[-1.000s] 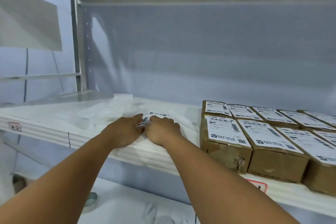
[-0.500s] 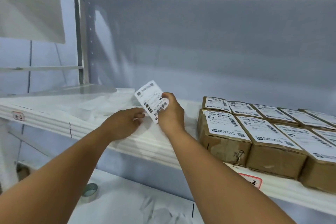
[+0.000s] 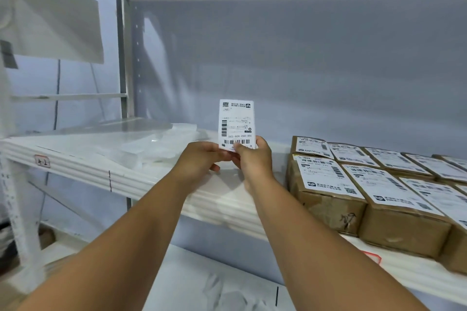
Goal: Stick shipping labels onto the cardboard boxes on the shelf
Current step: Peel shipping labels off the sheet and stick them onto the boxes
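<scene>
Both hands (image 3: 228,159) pinch upside-down label (image 3: 236,124) reading "V05-220".

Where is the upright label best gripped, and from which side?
Likely its bottom edge, from below: the label stands upright, thin and flat, so a pinch grip there, as the left hand and right hand show, leaves most print uncovered.

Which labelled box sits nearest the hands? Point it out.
The front box at the row's left end, closest to the right hand; every other box lies behind it or farther right.
</scene>
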Demonstrator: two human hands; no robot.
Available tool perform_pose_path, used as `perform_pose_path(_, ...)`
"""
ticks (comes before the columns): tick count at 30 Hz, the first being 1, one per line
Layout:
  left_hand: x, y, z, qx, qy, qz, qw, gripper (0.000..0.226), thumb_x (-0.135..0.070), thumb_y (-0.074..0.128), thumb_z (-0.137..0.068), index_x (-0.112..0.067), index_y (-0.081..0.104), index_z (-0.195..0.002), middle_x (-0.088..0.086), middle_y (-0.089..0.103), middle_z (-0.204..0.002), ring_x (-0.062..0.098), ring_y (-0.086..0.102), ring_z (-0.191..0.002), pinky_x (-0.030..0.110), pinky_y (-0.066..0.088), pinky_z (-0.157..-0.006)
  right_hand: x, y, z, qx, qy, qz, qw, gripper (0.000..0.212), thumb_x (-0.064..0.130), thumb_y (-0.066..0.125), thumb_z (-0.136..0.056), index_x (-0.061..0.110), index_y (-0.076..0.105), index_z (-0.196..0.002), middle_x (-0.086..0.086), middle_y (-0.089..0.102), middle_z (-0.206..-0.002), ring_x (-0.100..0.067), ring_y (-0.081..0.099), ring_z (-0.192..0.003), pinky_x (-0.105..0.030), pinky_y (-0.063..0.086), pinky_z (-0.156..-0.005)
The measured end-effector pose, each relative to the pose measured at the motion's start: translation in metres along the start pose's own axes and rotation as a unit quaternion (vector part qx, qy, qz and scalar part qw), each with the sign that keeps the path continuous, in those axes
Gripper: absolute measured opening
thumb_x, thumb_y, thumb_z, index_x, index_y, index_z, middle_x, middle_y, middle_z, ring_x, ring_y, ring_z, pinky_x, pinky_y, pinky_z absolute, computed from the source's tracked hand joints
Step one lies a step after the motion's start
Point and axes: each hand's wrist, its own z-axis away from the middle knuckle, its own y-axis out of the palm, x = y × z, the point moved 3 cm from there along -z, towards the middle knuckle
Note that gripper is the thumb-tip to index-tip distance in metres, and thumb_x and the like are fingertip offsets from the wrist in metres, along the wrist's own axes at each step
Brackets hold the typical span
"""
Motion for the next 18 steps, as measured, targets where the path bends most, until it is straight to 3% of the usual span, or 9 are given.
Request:
perform_pose_path(7,0.002,-0.009,0.004,-0.07,0.01,0.03,0.997,0.007,-0.009,0.06,-0.086,-0.008,0.068,-0.087,0.001,0.07,-0.084,-0.007,0.054,-0.044,0.005,0.035,-0.042,0.004,-0.004,0.004,0.007,0.006,-0.032,0.999,0.018,0.0,0.054,-0.091,0.013,0.055,-0.102,-0.009,0.067,-0.1,-0.014,0.065,-0.066,-0.021,0.054,-0.063)
perform_pose_path(18,0.005,-0.01,0.002,-0.09,0.002,0.011,0.996,0.011,-0.007,0.066,-0.08,-0.014,0.069,-0.073,-0.001,0.069,-0.077,0.0,0.052,-0.048,0.007,0.037,-0.044,0.005,-0.004,0.004,0.002,0.013,-0.051,0.999,0.015,0.001,0.058,-0.09,0.01,0.052,-0.1,-0.011,0.067,-0.102,-0.015,0.066,-0.069,-0.023,0.056,-0.066)
